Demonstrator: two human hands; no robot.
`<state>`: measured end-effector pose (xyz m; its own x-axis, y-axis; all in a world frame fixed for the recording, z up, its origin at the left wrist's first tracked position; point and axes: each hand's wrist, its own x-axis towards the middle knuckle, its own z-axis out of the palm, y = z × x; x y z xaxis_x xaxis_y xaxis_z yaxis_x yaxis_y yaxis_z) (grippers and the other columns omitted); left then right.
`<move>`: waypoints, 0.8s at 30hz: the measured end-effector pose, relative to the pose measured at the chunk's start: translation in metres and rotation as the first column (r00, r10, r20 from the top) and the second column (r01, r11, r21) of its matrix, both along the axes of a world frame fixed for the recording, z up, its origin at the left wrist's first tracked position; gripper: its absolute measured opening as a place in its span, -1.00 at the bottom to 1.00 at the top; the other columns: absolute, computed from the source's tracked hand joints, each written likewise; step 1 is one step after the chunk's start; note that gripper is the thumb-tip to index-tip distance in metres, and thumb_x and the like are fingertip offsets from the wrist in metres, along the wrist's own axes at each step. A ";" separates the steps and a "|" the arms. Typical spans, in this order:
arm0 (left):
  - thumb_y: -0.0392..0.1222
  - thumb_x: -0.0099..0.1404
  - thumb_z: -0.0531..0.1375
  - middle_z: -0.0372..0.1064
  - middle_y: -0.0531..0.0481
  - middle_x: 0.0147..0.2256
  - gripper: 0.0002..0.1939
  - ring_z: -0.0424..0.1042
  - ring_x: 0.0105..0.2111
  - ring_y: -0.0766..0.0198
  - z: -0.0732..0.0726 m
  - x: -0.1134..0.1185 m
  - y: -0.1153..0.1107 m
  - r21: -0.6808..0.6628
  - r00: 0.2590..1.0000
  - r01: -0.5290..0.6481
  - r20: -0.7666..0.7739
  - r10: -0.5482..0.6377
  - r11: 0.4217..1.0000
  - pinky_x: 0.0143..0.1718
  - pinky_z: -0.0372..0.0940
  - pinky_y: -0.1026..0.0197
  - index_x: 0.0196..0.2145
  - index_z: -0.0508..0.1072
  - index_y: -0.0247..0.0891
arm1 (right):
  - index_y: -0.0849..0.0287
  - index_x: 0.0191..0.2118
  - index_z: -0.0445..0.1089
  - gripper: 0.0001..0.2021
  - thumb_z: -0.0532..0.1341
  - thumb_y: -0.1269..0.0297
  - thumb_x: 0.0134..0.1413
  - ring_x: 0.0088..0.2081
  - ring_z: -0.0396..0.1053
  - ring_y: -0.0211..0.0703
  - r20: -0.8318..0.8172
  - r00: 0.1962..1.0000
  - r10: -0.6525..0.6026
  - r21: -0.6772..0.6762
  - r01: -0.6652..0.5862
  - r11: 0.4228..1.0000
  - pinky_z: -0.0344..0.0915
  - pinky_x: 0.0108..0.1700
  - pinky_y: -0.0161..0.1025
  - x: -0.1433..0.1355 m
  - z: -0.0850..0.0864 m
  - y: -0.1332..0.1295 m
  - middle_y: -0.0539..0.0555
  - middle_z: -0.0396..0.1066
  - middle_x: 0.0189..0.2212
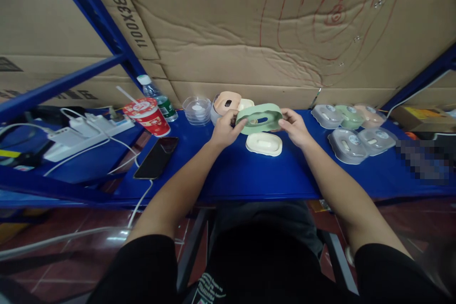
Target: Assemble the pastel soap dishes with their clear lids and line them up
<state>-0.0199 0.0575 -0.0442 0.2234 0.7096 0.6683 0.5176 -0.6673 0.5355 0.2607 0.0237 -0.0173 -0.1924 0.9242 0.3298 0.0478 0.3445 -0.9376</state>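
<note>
A green oval plastic shell [273, 110] with a slot in its middle is held up above the blue table. My left hand [226, 129] grips its left end, thumb on the near side. At its right end, the fingers of my right hand [293, 126] are closed on the rim. Just below the shell, a cream oval piece [264, 144] lies on the table. Behind my left hand are an orange shell [228, 101] with a slot and another cream piece [246, 104], partly hidden by the green shell.
Several lidded containers [347, 145] stand at the right. Clear plastic bowls [197, 110], a water bottle [161, 99], a red cup [149, 116] with a straw, a phone [156, 158] and a white power strip [89, 137] with cables are on the left. Cardboard [228, 23] rises behind the blue table [249, 178].
</note>
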 end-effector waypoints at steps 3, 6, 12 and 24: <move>0.34 0.28 0.31 0.54 -0.22 0.05 -0.20 0.59 -0.03 0.03 0.004 0.001 -0.003 0.092 0.993 0.093 -0.081 -0.085 0.991 -0.01 0.50 -0.01 0.29 0.32 -0.18 | 0.02 -0.18 0.39 -0.36 0.38 -0.47 -0.06 -0.34 0.54 -0.07 -0.042 0.987 -0.156 -0.053 0.154 0.987 0.61 -0.33 -0.07 -0.002 -0.003 0.006 0.02 0.49 -0.35; 0.44 0.16 0.38 0.32 -0.36 0.32 -0.06 0.39 0.29 -0.19 0.010 0.002 -0.005 0.216 0.951 0.227 -0.261 -0.168 0.950 0.26 0.36 -0.21 0.31 0.33 -0.15 | 0.02 -0.21 0.36 -0.34 0.33 -0.52 -0.07 -0.48 0.45 -0.14 -0.090 0.967 -0.240 -0.138 0.226 0.964 0.56 -0.46 -0.11 0.000 -0.007 0.013 -0.01 0.41 -0.43; 0.31 0.24 0.40 0.43 -0.21 0.23 -0.48 0.41 0.25 -0.17 0.011 -0.005 0.005 0.236 0.962 0.026 -0.272 0.040 0.971 0.35 0.18 -0.30 -0.05 0.53 -0.09 | 0.00 0.06 0.39 -0.28 0.23 -0.51 0.06 -0.39 0.57 -0.08 0.028 0.984 -0.177 -0.076 0.178 0.981 0.60 -0.28 -0.03 0.009 -0.009 0.016 0.08 0.56 -0.21; 0.20 0.20 0.42 0.22 -0.40 0.35 -0.18 0.18 0.41 -0.30 0.005 -0.028 0.022 0.038 0.860 -0.508 -0.042 0.509 0.861 0.41 0.03 -0.34 0.31 0.35 -0.17 | 0.02 -0.12 0.68 -0.73 0.39 0.02 0.15 -0.09 0.56 0.08 0.791 0.609 0.054 0.114 -0.233 0.966 0.44 0.04 0.02 0.026 -0.015 0.013 0.12 0.63 -0.16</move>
<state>-0.0480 0.0795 -0.0388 -0.1313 0.7167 0.6849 0.8135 -0.3169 0.4876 0.2870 0.0363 -0.0324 -0.5822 0.7989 0.1508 0.6600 0.5727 -0.4863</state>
